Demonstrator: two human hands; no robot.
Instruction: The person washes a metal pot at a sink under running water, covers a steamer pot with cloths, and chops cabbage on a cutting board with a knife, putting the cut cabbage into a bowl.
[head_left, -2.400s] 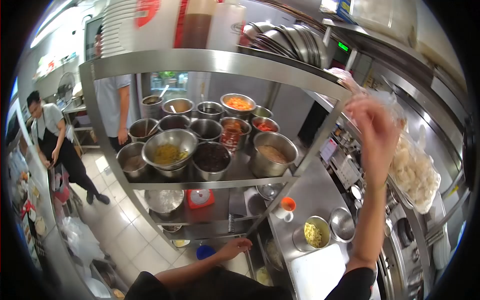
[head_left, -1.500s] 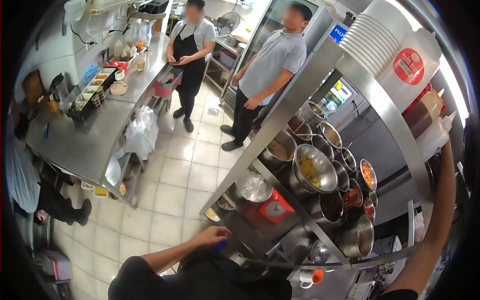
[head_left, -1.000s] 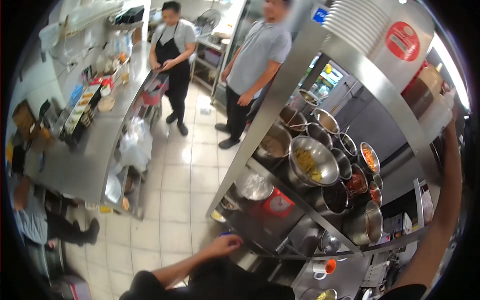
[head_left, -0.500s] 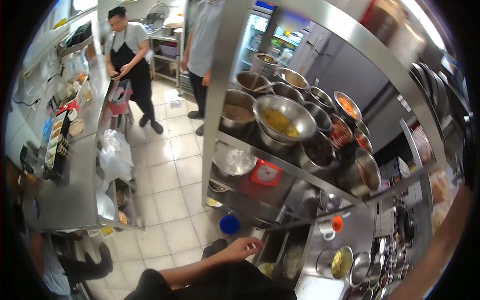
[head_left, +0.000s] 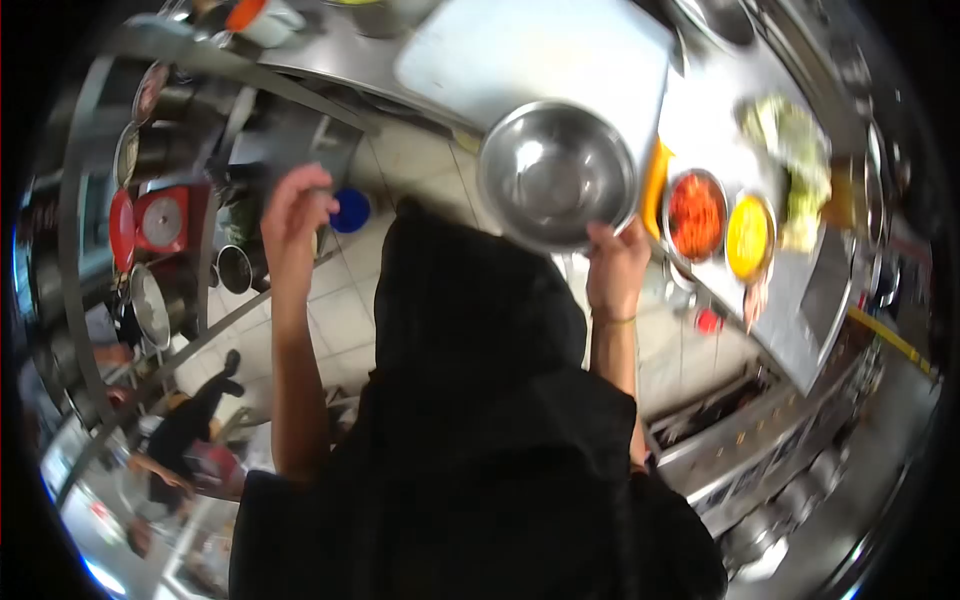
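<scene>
My right hand (head_left: 617,268) grips the near rim of a steel mixing bowl (head_left: 555,175), with the thumb over the edge. Nothing lies in the bowl, whose shiny inside faces up. It hangs in front of the counter, partly covering the corner of a white cutting board (head_left: 545,50). My left hand (head_left: 298,212) is raised on the left, fingers loosely bent and apart, holding nothing that I can see; it is somewhat blurred. Beyond it a blue bucket (head_left: 349,211) shows on the floor.
On the right counter are a bowl of orange-red shreds (head_left: 695,215), a bowl of yellow pieces (head_left: 748,238) and leafy cabbage (head_left: 800,175). A metal shelf rack with a red scale (head_left: 160,220) stands left. Another person (head_left: 180,435) is at lower left.
My view has swung down and right to the counter. My right arm, earlier stretched up at the right edge, is now low with the steel bowl in hand. My left hand is raised.
</scene>
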